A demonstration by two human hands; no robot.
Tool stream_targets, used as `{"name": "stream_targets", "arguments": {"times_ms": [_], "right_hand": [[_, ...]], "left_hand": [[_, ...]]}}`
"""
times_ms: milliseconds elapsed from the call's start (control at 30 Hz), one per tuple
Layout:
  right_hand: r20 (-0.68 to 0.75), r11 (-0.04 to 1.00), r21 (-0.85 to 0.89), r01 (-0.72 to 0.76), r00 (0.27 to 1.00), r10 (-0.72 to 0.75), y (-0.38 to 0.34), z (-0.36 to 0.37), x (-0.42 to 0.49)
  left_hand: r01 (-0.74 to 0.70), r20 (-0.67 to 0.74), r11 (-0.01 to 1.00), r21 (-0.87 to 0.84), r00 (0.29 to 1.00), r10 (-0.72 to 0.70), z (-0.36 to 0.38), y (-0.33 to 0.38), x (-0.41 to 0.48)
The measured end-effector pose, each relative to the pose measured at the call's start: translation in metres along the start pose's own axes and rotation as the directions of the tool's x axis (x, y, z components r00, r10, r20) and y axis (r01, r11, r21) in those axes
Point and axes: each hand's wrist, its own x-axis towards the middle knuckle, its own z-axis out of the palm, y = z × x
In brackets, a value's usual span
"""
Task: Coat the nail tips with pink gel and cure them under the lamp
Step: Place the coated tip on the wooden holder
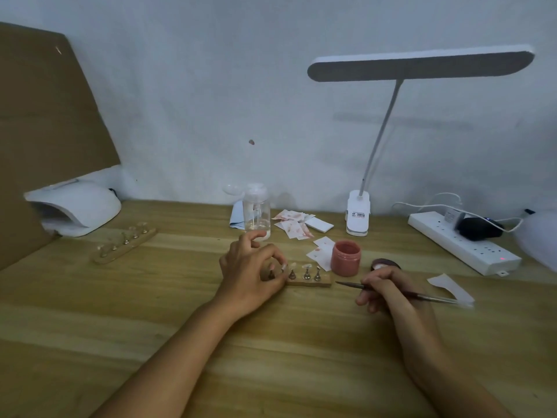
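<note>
On the table, I see the left hand pinching what seems a nail tip on the wooden holder, the right hand gripping the brush beside the pink gel jar.

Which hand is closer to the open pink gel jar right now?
Right. The right hand, holding the thin brush, sits just front-right of the open pink plastic jar; the left hand grips the wooden nail-tip holder farther left.

One wide-angle camera, worn on the person's head, looked forward and down over the tabletop toward the wall behind. It sat close, with the left hand and right hand near mid-frame.
</note>
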Motion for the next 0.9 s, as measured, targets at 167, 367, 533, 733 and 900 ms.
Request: {"name": "stream_targets", "arguments": {"times_ms": [167,367,533,733,900], "right_hand": [[0.013,1.0,0.001,-0.013,1.0,0.013,0.0,-0.001,-0.001],[-0.042,1.0,-0.002,-0.006,0.999,0.006,0.001,-0.003,0.0],[-0.082,0.999,-0.028,0.038,0.996,-0.04,0.0,-0.002,-0.001],[-0.137,0.995,-0.1,0.023,0.99,-0.037,-0.011,-0.008,0.006],[-0.16,0.949,-0.299,-0.101,0.986,0.054,-0.024,-0.005,0.041]], "left_hand": [[-0.121,-0.06,0.987,0.105,0.99,0.127,0.001,0.0,-0.004],[-0.208,-0.209,0.952,0.224,0.944,0.256,-0.011,0.016,-0.012],[-0.354,-0.135,0.935,0.027,0.926,0.354,-0.005,0.048,-0.024],[-0.143,0.245,0.968,-0.206,0.95,0.192,0.019,0.049,-0.029],[-0.121,0.246,0.969,-0.218,0.953,0.174,0.024,0.044,-0.023]]}}
